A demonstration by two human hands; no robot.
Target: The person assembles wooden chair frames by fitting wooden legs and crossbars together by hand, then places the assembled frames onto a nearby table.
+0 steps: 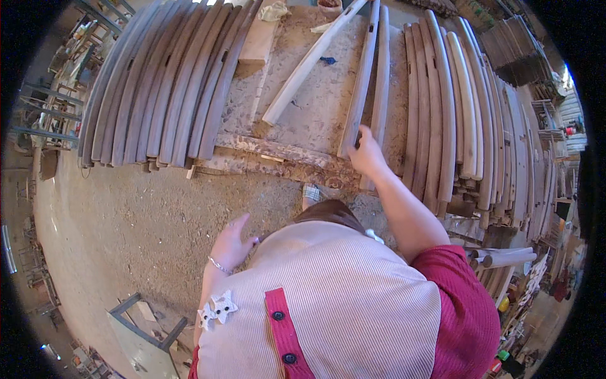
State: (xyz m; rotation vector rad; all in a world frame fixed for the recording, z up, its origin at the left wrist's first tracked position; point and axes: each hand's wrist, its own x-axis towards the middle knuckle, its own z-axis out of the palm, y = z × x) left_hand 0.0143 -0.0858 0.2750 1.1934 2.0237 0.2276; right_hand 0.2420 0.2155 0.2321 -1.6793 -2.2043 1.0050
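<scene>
My right hand (368, 155) is at the near end of a long, slightly curved wooden rail (360, 88) with a small slot near its far end. The thumb and a finger stand apart at the rail's right edge; a firm grip does not show. Just right of it lies another similar rail (380, 82). To the left, a paler rail (309, 66) slants across the low platform (303, 136). My left hand (231, 245) hangs open over the floor beside my apron, its thumb apart from the fingers, touching nothing; a bracelet circles its wrist.
Stacked curved rails stand in a left pile (164, 88) and a right pile (435, 107). A rectangular wooden block (257, 41) lies beside the left pile. Sawdust covers the floor (151, 215). A metal-framed stand (148, 331) is at the lower left, more rails (505, 258) at the lower right.
</scene>
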